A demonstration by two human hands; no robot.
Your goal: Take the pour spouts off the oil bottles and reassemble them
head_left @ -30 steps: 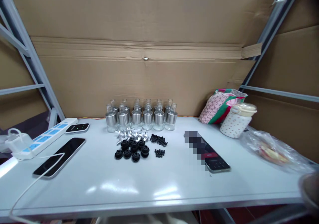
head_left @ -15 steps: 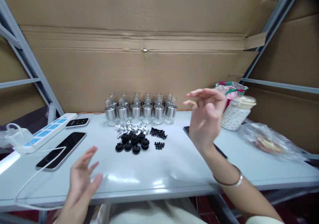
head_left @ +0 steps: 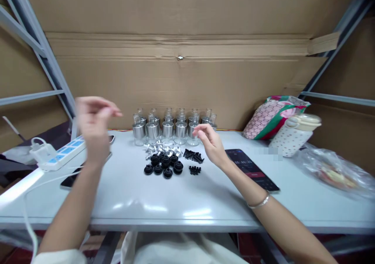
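My left hand (head_left: 95,129) is raised above the left side of the table, blurred, its fingers bent inward; whether they hold anything is unclear. My right hand (head_left: 211,144) is over the table just right of the bottles, fingers curled with thumb near them, and nothing plainly seen in it. Two rows of glass bottles with metal sleeves (head_left: 168,130) stand at the back. Before them lie silvery metal pieces (head_left: 161,148), a cluster of round black caps (head_left: 165,162), black tube-like parts (head_left: 193,155) and small black pieces (head_left: 195,170).
A phone showing a timer (head_left: 254,170) lies right of centre. Farther right are a pink patterned bag (head_left: 260,119), a dotted cup (head_left: 290,139) and a clear plastic bag (head_left: 336,172). A power strip (head_left: 66,153), white cable and another phone (head_left: 68,182) are at left.
My left hand has risen and moved forward. My right hand has moved left and lower, toward the bottles, uncovering the timer phone. The view has shifted slightly, so the table items appear farther right.
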